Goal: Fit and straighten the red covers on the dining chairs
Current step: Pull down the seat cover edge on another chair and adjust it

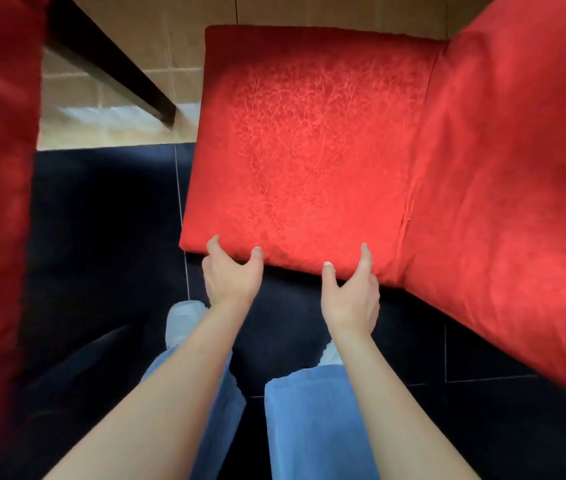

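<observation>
A dining room: red-covered chairs (309, 150) stand on a tiled floor (108, 81) by a dark table leg (112, 60).

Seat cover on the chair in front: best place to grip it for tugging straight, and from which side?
Grip the seat cover at its near edge, from the person's side, where the left hand and right hand already sit. That edge overhangs freely; the far-right side runs into the backrest cover.
</observation>
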Action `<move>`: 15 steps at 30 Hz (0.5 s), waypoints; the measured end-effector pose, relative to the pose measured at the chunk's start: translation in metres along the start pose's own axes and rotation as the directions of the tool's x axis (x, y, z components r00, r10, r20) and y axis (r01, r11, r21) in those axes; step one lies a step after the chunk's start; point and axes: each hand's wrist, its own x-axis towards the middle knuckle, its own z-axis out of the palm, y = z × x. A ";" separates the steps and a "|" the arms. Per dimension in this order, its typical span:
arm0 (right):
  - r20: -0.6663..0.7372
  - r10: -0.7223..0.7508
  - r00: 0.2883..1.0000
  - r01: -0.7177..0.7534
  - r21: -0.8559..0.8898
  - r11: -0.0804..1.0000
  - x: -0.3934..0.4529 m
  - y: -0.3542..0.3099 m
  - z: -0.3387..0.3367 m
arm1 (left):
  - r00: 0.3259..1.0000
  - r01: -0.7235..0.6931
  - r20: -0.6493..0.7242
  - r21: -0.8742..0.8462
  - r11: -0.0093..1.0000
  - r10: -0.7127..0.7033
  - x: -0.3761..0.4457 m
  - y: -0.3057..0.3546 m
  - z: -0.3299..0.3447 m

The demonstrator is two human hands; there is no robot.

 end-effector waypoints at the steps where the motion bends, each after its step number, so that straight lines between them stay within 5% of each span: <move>1: -0.021 0.043 0.999 -0.043 0.021 0.999 0.007 0.001 0.011 | 1.000 0.030 0.008 -0.027 0.999 -0.030 0.008 -0.006 0.009; 8: -0.139 0.366 0.920 -0.333 0.212 0.919 0.042 0.005 0.073 | 0.963 0.266 0.013 -0.215 0.940 -0.270 0.046 -0.028 0.068; 15: -0.213 0.416 0.884 -0.262 0.512 0.818 0.060 0.008 0.093 | 0.914 0.331 -0.050 -0.482 0.811 -0.403 0.058 -0.016 0.109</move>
